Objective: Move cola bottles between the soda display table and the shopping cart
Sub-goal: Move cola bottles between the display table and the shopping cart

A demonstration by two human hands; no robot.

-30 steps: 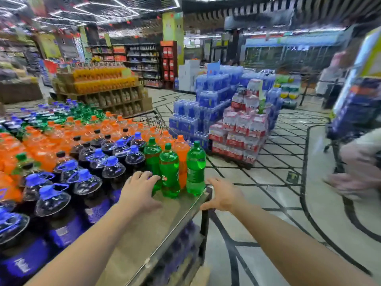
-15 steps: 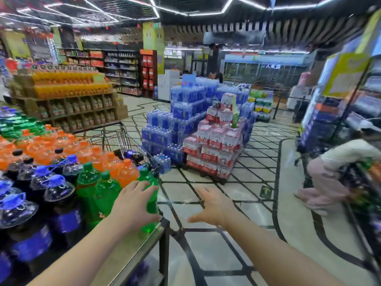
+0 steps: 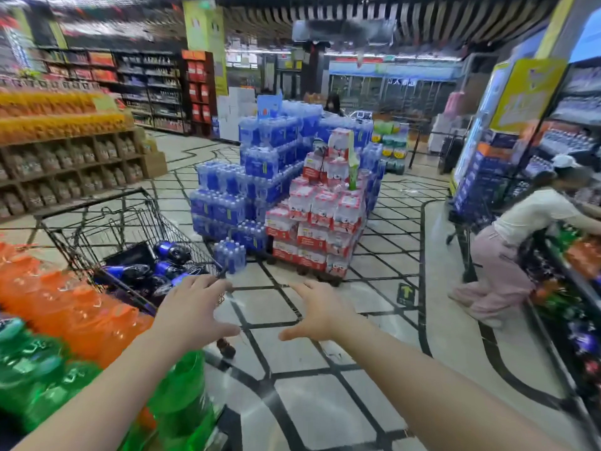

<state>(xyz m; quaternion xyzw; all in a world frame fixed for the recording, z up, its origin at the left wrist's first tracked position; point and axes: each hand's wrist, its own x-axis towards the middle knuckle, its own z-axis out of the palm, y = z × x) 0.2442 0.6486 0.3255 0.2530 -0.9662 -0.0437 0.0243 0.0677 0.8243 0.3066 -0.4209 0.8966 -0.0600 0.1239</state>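
**Hands empty, reaching toward the cart**

Hands first: my left hand (image 3: 195, 309) and right hand (image 3: 320, 315) are both out in front, fingers spread, gripping nothing.

Head view, placed from the cart (image 3: 130, 229): it stands beyond my left hand, and the cola bottles (image 3: 156, 268) lie inside on its floor. The soda table is hidden under orange bottles (image 3: 65, 307) and green bottles (image 3: 175, 388) near the cart. Water packs (image 3: 260, 177) are stacked beyond it.

I judge this the reach step. Next I need to lean over the rim and grip one bottle.
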